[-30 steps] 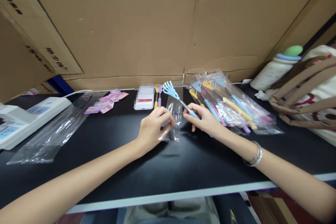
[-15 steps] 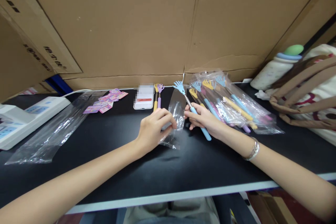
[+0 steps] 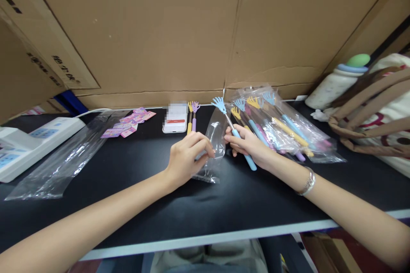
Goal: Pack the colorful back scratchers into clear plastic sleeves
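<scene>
Cardboard (image 3: pixel 166 30) walls off the far side of my bench, big flattened panels leaning over a black tabletop (image 3: pixel 205 204) with a pale front edge. On the left panel there is dark printing, but it is too slanted and cropped for me to read.

My left hand (image 3: pixel 187 158) pinches the edge of a small clear plastic sleeve (image 3: pixel 214 145) between thumb and fingers, the sleeve lying partly on the table just in front of me. My right hand (image 3: pixel 251 145) is closed around the handle of a blue hand-shaped back scratcher (image 3: pixel 229 121), its claw end pointing away toward the cardboard and its grip sticking out below my palm. The scratcher sits right beside the sleeve's open end. A metal bracelet (image 3: pixel 306 182) circles my right wrist.

Just right of that hand lies a heap of bagged back scratchers (image 3: pixel 282 130) in blue, yellow and pink. Behind my left hand, a yellow and a purple scratcher (image 3: pixel 192 117) lie side by side next to a white phone (image 3: pixel 175 121), whose top is blurred. Further left are pink printed cards (image 3: pixel 130 121), their print too small to read, a long clear bag (image 3: pixel 60 162) and a white power strip (image 3: pixel 28 143). At far right stand a white bottle with a green cap (image 3: pixel 339 81) and a brown-handled tote bag (image 3: pixel 378 111).
</scene>
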Tool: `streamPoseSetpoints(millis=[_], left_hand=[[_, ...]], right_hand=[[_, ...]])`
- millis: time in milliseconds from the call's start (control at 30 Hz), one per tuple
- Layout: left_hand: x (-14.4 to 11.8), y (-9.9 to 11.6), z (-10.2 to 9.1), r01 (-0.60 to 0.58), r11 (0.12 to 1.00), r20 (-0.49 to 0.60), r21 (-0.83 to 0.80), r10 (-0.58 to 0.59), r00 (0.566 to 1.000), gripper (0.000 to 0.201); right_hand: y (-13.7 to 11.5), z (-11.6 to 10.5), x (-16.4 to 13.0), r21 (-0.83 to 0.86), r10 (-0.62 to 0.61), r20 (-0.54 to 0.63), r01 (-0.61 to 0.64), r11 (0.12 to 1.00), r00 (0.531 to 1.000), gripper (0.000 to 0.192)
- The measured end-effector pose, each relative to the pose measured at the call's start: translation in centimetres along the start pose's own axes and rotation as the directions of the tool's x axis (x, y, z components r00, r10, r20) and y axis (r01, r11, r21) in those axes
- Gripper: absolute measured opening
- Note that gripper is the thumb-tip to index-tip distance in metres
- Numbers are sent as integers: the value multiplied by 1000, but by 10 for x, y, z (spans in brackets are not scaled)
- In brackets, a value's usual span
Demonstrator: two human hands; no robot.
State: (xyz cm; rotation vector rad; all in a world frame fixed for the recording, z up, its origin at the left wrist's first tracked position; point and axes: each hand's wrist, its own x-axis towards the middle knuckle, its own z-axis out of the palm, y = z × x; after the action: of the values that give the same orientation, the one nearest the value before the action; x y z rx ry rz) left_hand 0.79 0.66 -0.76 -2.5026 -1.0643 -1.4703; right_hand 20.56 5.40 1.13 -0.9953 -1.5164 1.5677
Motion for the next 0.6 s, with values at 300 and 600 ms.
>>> streamPoseSetpoints(millis=[300,600], left_hand=[[1,-3,0,28,989,-59,-145,-37,998,16],[0,-2,0,-46,984,-5,-170,46,999,11]], right_hand=[[-4,0,-3,-10,24,-17,-24,1000,1000,26],[-4,0,-2,26,4,-3,-4,1000,1000,26]])
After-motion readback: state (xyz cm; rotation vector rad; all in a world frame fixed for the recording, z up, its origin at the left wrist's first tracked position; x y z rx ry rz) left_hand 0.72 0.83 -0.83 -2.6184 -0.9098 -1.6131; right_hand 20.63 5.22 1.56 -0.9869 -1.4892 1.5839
